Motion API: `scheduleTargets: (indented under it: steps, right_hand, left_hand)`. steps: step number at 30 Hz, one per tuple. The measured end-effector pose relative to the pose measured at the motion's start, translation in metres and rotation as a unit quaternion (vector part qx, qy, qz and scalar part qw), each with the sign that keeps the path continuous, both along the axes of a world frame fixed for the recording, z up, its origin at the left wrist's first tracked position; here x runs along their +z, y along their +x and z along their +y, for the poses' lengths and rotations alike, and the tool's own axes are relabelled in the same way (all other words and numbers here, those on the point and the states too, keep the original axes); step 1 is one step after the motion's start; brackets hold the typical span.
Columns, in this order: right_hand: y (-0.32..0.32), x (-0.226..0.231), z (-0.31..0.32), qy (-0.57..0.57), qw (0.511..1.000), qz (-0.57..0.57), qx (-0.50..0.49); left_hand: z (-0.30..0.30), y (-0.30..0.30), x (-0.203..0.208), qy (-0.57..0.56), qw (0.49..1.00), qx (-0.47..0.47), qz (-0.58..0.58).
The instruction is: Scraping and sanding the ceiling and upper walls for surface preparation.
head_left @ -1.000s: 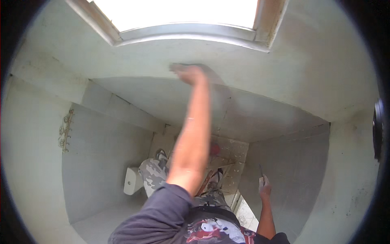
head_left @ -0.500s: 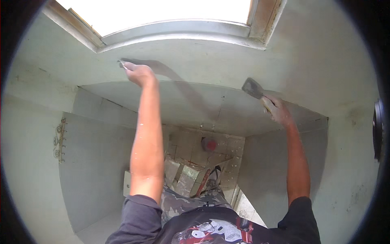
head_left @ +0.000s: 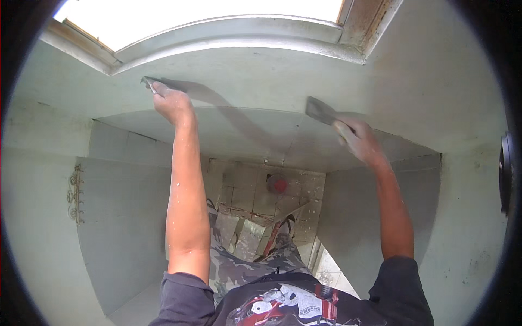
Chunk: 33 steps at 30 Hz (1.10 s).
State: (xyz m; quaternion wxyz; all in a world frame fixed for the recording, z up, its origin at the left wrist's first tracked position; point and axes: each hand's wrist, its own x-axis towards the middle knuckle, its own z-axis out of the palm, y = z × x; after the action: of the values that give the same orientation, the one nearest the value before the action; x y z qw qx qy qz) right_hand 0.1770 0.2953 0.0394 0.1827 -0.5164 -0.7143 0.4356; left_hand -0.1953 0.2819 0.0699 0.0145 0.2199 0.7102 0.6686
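High on the pale green wall (head_left: 255,70), my left hand (head_left: 173,103) is closed around a thin, flat scraper (head_left: 148,83). Its blade lies against or very near the wall below the window, seen almost edge-on, and the rest is hidden by the fingers. My right hand (head_left: 360,142) grips a putty knife (head_left: 319,110) with a broad grey blade, which points up and left. The blade is slightly blurred, close to the upper edge of the grey tiled part of the wall (head_left: 261,127); whether it touches cannot be made out. Whitish dust coats both hands.
Above is a bright window with a pale frame (head_left: 234,46). A hook rack (head_left: 76,193) hangs on the left wall; a dark round-edged object (head_left: 505,174) sits at far right. Below, a reddish round thing (head_left: 279,185) and boards (head_left: 250,237) lie on the dirty tiled floor by my legs.
My right hand has moved left with the putty knife, whose blade now tilts further left. My left hand has shifted slightly left along the wall. The whole view has shifted a little too.
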Motion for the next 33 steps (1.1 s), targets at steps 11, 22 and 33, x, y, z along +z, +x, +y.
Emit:
scheduleTargets:
  steps: [11, 22, 33]
  right_hand:
    - [0.022, 0.000, -0.002, -0.010, 0.999, -0.031, -0.028]
    - [-0.005, 0.008, 0.002, -0.011, 0.999, -0.046, -0.018]
    - [-0.008, 0.007, -0.007, 0.035, 0.998, -0.040, -0.022]
  left_hand:
    - [0.001, 0.032, -0.031, -0.008, 0.996, -0.036, 0.086]
    - [-0.008, 0.027, -0.024, -0.031, 0.995, -0.085, 0.048]
    - [-0.012, 0.027, -0.029, -0.009, 0.993, -0.101, 0.062]
